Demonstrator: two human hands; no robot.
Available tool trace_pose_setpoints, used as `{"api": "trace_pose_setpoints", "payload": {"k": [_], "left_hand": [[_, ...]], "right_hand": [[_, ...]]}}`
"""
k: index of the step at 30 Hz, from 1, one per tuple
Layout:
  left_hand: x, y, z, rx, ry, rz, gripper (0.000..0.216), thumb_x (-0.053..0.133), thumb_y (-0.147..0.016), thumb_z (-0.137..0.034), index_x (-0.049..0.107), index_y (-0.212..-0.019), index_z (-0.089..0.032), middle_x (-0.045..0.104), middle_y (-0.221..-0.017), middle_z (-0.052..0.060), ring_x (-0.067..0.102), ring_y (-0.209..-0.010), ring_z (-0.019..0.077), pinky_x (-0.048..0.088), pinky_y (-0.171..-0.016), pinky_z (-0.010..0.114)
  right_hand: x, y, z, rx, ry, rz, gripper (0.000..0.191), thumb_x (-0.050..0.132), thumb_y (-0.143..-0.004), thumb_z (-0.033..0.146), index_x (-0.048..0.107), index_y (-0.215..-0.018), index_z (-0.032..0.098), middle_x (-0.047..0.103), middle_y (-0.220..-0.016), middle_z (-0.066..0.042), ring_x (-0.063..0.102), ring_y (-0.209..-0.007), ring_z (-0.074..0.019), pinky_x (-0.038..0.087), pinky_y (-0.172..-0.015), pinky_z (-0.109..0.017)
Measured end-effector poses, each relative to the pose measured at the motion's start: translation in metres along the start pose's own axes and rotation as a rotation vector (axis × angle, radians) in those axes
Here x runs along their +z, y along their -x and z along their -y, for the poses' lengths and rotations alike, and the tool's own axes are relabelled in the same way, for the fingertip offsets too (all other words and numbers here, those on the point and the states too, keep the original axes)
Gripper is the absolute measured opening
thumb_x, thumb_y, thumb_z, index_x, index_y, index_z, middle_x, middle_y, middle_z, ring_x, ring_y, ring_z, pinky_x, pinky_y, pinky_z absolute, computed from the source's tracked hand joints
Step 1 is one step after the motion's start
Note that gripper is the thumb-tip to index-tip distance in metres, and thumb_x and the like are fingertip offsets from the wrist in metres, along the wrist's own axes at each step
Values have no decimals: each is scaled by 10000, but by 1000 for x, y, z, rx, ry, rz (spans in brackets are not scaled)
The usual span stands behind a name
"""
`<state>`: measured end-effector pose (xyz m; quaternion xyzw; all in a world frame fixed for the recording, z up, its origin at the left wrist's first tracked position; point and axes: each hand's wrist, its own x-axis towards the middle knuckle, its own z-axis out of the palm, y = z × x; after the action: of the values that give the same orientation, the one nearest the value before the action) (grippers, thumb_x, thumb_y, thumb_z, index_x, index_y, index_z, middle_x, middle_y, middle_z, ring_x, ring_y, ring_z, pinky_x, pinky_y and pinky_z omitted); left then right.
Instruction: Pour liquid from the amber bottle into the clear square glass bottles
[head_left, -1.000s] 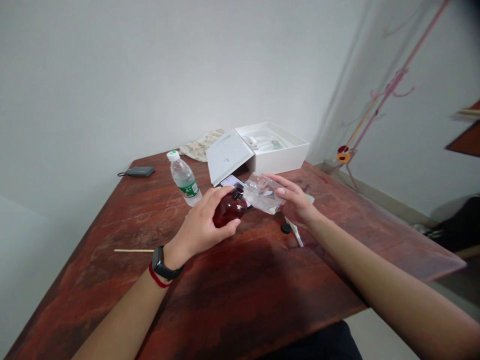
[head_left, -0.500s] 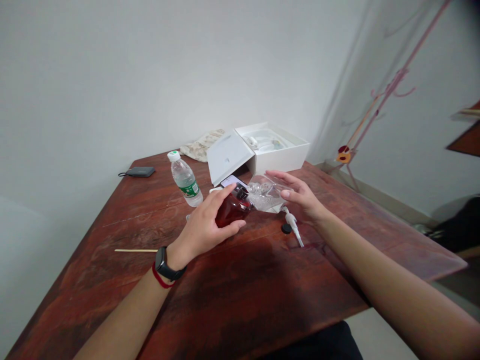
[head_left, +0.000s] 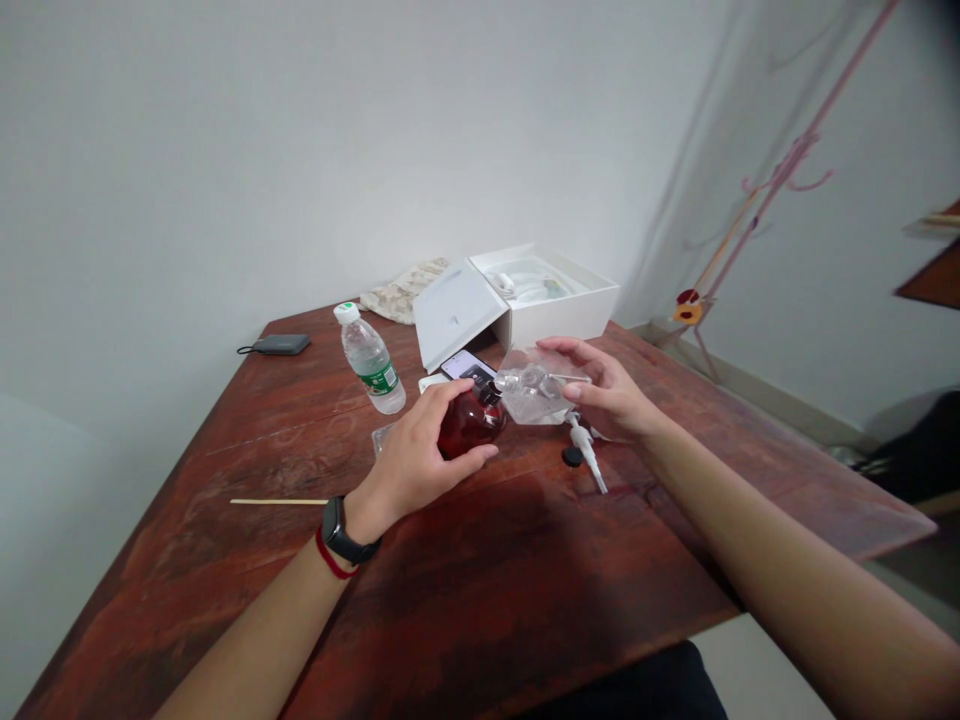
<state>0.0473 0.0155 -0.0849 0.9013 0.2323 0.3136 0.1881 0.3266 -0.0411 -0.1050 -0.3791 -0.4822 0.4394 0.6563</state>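
Observation:
My left hand [head_left: 420, 440] is wrapped around a dark amber bottle [head_left: 469, 425], which leans to the right. Its black neck [head_left: 489, 391] meets the left end of a clear, square-sided plastic container [head_left: 529, 385]. That container lies tilted in my right hand [head_left: 600, 385], gripped between thumb and fingers at its right side. I cannot tell whether the bottle neck touches the container or only sits close to it. Below my right hand, a white pump head [head_left: 585, 450] rests on the table beside a small black cap [head_left: 572, 457].
Behind the hands stand a water bottle [head_left: 373, 365] and an open white box [head_left: 562, 315]. A phone [head_left: 466, 366] lies before the box. On the wooden table [head_left: 465, 570] are a thin stick [head_left: 277, 501], a grey power bank [head_left: 280, 344] and a cloth [head_left: 405, 290].
My left hand and the amber bottle have shifted slightly right and down, with the neck closer to the clear container. The container has turned a little in my right hand. More of the phone shows.

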Motion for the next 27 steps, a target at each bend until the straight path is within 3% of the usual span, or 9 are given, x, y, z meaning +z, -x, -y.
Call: {"api": "trace_pose_setpoints", "payload": {"k": [12, 21, 27], "left_hand": [[6, 1, 0, -10, 42, -16, 709, 809, -918, -509, 481, -1489, -246, 632, -1435, 134, 652, -1278, 327, 530, -1120, 503], [13, 2, -1, -20, 68, 5, 734, 763, -939, -618, 469, -1492, -234, 628, -1437, 150, 645, -1295, 342, 523, -1138, 516], [16, 3, -1, -38, 94, 14, 749, 790, -919, -613, 477, -1481, -231, 639, -1415, 145, 660, -1270, 342, 536, -1122, 524]], "right_hand": [[-1, 2, 2, -45, 23, 32, 693, 1000, -646, 422, 712, -1268, 322, 758, -1238, -52, 737, -1051, -260, 637, -859, -381], [-1, 2, 6, -31, 16, 7, 643, 1001, -635, 425, 724, -1203, 310, 762, -1219, -52, 755, -941, -222, 655, -802, -335], [-2, 3, 7, -35, 34, 18, 655, 997, -641, 452, 717, -1217, 313, 759, -1281, -66, 740, -1128, -289, 633, -919, -403]]}}
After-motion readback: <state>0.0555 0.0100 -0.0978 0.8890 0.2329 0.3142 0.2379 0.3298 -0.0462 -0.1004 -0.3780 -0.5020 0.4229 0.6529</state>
